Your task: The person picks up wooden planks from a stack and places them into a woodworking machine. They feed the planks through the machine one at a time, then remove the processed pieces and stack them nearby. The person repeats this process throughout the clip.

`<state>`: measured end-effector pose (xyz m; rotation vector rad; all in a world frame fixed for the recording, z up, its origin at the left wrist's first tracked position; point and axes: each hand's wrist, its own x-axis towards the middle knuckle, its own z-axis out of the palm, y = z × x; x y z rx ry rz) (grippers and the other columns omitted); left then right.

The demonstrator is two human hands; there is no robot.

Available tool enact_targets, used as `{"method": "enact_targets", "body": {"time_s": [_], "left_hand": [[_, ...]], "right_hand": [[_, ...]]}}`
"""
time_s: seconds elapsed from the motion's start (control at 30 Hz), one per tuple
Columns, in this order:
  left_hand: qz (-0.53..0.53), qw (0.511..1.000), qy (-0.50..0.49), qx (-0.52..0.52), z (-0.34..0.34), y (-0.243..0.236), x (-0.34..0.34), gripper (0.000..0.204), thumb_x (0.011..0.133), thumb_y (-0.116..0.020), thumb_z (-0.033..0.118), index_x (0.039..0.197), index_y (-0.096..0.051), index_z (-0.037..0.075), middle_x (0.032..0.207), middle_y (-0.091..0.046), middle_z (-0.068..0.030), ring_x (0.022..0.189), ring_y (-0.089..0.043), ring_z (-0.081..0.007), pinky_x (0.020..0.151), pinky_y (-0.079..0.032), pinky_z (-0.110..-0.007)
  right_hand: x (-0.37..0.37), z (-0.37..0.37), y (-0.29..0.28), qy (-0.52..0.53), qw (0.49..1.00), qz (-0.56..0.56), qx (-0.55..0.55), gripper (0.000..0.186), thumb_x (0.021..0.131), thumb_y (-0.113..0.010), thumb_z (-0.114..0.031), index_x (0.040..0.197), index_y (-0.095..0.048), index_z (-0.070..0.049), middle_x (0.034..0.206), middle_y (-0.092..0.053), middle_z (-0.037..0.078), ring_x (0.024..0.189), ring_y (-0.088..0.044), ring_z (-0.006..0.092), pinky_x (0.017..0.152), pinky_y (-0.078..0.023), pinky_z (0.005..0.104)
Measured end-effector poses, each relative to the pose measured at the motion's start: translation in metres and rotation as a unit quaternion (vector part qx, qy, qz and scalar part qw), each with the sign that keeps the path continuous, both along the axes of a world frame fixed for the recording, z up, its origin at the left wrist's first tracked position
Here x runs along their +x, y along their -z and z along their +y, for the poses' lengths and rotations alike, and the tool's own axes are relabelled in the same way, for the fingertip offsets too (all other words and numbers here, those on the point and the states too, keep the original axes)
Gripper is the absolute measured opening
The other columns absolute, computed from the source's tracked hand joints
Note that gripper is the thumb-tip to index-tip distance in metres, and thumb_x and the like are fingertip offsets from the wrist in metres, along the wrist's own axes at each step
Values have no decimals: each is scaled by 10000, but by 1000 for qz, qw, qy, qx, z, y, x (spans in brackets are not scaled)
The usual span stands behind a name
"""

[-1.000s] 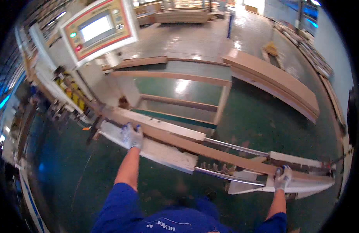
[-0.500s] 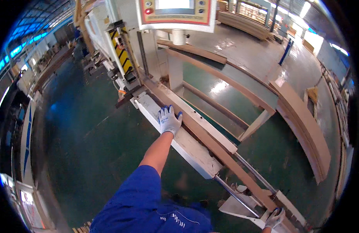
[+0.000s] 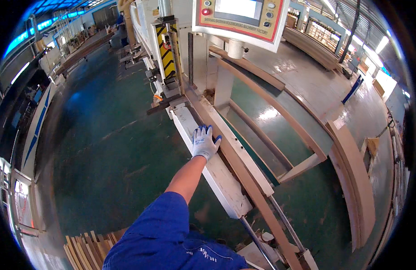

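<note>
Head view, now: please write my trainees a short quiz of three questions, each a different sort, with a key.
1. True or false: the left hand is bare.
2. How is the upright panel striped? A: red and white; B: yellow and black; C: green and white.
3. Where does the long brown board run relative to the two metal rods?

Key: 1. False, it is gloved. 2. B. 3. Between them.

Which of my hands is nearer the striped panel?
Probably left: the left hand touches the long board, this side of the striped panel; the right hand is out of view.
</note>
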<state>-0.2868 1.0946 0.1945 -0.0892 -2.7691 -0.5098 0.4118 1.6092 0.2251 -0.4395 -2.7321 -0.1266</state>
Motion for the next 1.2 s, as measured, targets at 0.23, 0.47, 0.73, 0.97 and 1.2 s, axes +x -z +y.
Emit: {"method": "enact_targets", "body": {"time_s": [0.23,0.47,0.73,0.97,1.2], "left_hand": [[-8,1000,-4,10,3,-5,4,764,982,-612,539,1535,-500,24,1551,-503,-274,1482,-400,-452,1285,-219,-543],[-9,1000,-2,13,0,-9,5,774,985,-618,546,1552,-489,36,1564,-487,-285,1493,-386,-463,1287,-211,-544],[-15,1000,4,15,2,-6,1,785,983,-620,553,1556,-484,35,1571,-477,-293,1497,-379,-468,1286,-216,-550],[4,1000,0,2,0,-4,0,767,968,-636,544,1537,-506,46,1539,-510,-272,1480,-406,-444,1271,-254,-538],[26,998,43,49,-2,-1,-2,689,948,-700,456,1465,-557,23,1427,-587,-270,1383,-489,-465,1196,-344,-557]], "right_hand": [[44,48,37,81,987,-141,-6,664,808,-796,-548,1190,-719,-9,1090,-743,219,1052,-705,411,951,-566,510],[-14,26,17,24,993,-106,-44,538,773,-853,-481,1064,-741,-42,922,-732,184,861,-707,406,817,-582,498],[-21,22,29,17,987,-143,-75,524,767,-864,-437,1077,-696,-49,1000,-697,194,949,-669,415,881,-537,525],[-28,14,26,33,983,-154,-96,568,752,-863,-391,1148,-637,-52,1127,-642,205,1081,-604,433,990,-471,548],[-39,-4,24,89,973,-163,-138,631,737,-861,-346,1220,-578,-55,1255,-586,216,1213,-539,450,1099,-406,572]]}}
